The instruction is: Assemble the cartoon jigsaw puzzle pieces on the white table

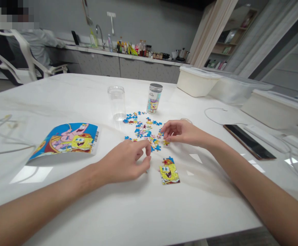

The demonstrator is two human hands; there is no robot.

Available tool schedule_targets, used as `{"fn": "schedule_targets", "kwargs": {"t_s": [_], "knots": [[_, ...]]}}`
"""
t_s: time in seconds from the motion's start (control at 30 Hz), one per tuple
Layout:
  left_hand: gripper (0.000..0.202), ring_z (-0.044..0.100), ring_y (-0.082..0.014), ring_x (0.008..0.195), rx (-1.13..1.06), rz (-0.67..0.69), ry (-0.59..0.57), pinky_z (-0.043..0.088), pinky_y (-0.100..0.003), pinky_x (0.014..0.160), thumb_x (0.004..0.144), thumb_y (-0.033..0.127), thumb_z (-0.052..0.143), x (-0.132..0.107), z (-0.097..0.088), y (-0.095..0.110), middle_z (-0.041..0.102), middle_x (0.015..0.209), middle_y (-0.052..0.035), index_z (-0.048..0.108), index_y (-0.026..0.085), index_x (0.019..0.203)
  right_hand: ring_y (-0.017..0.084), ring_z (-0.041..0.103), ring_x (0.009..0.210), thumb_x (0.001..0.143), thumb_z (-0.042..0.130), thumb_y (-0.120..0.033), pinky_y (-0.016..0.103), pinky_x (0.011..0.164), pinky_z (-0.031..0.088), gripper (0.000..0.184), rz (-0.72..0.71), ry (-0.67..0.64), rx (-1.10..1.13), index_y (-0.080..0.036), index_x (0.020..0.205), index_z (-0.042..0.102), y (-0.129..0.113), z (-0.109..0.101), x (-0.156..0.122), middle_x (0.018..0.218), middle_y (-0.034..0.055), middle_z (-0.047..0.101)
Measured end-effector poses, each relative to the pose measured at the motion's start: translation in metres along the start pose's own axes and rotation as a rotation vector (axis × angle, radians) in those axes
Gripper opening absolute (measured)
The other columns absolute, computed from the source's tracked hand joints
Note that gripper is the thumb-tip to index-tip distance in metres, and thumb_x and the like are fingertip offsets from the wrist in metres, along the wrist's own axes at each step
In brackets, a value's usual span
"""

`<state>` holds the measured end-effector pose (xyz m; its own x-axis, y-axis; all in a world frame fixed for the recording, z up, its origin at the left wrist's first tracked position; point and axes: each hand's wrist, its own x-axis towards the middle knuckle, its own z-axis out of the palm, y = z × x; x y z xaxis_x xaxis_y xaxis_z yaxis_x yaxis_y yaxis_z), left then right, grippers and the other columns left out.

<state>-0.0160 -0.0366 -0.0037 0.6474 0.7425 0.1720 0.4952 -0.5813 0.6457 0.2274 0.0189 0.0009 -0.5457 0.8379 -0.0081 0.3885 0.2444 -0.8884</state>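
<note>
My left hand (130, 160) hovers over the table left of a joined section of jigsaw puzzle (169, 172), a yellow cartoon face with a red and blue top. Its thumb and index finger are pinched together, and whatever lies between them is hidden. A tiny dark bit shows just below the thumb. My right hand (181, 132) is at the right edge of the loose puzzle pieces (144, 130), its fingers curved and thumb apart, with no piece visible in it. On the left lies a curled picture sheet (74, 138) showing a pink and a yellow cartoon figure.
Behind the pieces stand a clear, lidless jar (117, 102) and a metal-lidded jar (154, 98) with a cartoon label. Pale storage boxes (197, 82) line the right back. A dark phone-like slab (248, 141) and cables lie right. A seated person (36, 44) is at back left.
</note>
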Motion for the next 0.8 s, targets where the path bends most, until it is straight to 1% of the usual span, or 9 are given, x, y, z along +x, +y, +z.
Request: {"fn": "schedule_targets", "kwargs": {"t_s": [0.07,0.17,0.23,0.37,0.5,0.57,0.7,0.73,0.8], "knots": [[0.010,0.036,-0.0087,0.039,0.261,0.180,0.007,0.021,-0.023,0.044,0.080,0.023,0.048,-0.005,0.003,-0.001,0.040,0.043,0.0086,0.056,0.019,0.083,0.015,0.065,0.072,0.069,0.074,-0.022,0.027,0.062,0.049,0.028,0.034,-0.027,-0.033,-0.016,0.093,0.063,0.005,-0.013,-0.001,0.080,0.0035,0.069],[0.012,0.044,-0.0090,0.040,0.418,0.281,-0.024,0.025,-0.023,0.045,0.083,0.021,0.046,-0.009,0.008,-0.004,0.053,0.048,0.0062,0.058,0.019,0.085,0.014,0.065,0.072,0.070,0.074,-0.023,0.026,0.061,0.048,0.028,0.069,-0.047,-0.068,-0.017,0.095,0.063,0.012,-0.025,-0.003,0.082,0.0035,0.070],[0.012,0.046,-0.0087,0.041,0.469,0.285,-0.009,0.027,-0.022,0.045,0.084,0.021,0.047,-0.009,0.011,-0.007,0.056,0.049,0.0059,0.058,0.019,0.084,0.014,0.065,0.072,0.070,0.073,-0.022,0.027,0.062,0.049,0.028,0.079,-0.057,-0.070,-0.017,0.095,0.063,0.013,-0.028,-0.004,0.083,0.0035,0.070],[0.014,0.047,-0.0093,0.041,0.552,0.253,0.043,0.027,-0.022,0.045,0.086,0.024,0.048,-0.006,0.012,-0.011,0.055,0.048,0.0058,0.061,0.020,0.084,0.015,0.066,0.074,0.069,0.074,-0.024,0.028,0.065,0.049,0.028,0.080,-0.060,-0.077,-0.016,0.093,0.062,0.011,-0.029,-0.005,0.083,0.0050,0.071],[0.015,0.047,-0.0094,0.041,0.527,0.193,0.059,0.029,-0.022,0.047,0.086,0.027,0.050,-0.005,0.012,-0.013,0.054,0.048,0.0058,0.062,0.020,0.083,0.017,0.067,0.076,0.071,0.074,-0.030,0.029,0.067,0.049,0.030,0.089,-0.088,-0.058,-0.016,0.095,0.063,0.007,-0.028,-0.006,0.084,0.0069,0.073],[0.015,0.048,-0.0095,0.042,0.498,0.154,0.061,0.030,-0.021,0.048,0.085,0.028,0.050,-0.005,0.013,-0.012,0.055,0.049,0.0057,0.063,0.021,0.083,0.017,0.067,0.076,0.075,0.070,-0.033,0.031,0.070,0.049,0.026,0.076,-0.038,-0.075,-0.016,0.093,0.064,0.007,-0.028,-0.006,0.083,0.0064,0.073],[0.017,0.050,-0.0099,0.045,0.463,0.085,0.037,0.032,-0.021,0.049,0.086,0.030,0.051,-0.005,0.013,-0.008,0.057,0.050,0.0051,0.065,0.021,0.085,0.016,0.062,0.076,0.081,0.062,-0.032,0.030,0.072,0.046,0.018,0.019,0.242,-0.337,-0.017,0.086,0.069,0.012,-0.027,-0.002,0.088,0.0061,0.070],[0.017,0.050,-0.0102,0.045,0.462,0.074,0.030,0.032,-0.022,0.050,0.086,0.031,0.051,-0.005,0.013,-0.007,0.057,0.051,0.0048,0.065,0.021,0.085,0.016,0.060,0.076,0.081,0.062,-0.032,0.030,0.071,0.046,0.018,0.016,0.285,-0.410,-0.017,0.085,0.071,0.014,-0.026,-0.001,0.090,0.0063,0.068],[0.017,0.051,-0.0112,0.046,0.462,0.056,0.025,0.032,-0.022,0.050,0.086,0.031,0.050,-0.005,0.013,-0.006,0.057,0.051,0.0044,0.065,0.020,0.085,0.015,0.058,0.073,0.080,0.064,-0.033,0.030,0.070,0.045,0.019,0.025,0.311,-0.521,-0.018,0.086,0.073,0.018,-0.023,0.002,0.089,0.0062,0.066]]}}
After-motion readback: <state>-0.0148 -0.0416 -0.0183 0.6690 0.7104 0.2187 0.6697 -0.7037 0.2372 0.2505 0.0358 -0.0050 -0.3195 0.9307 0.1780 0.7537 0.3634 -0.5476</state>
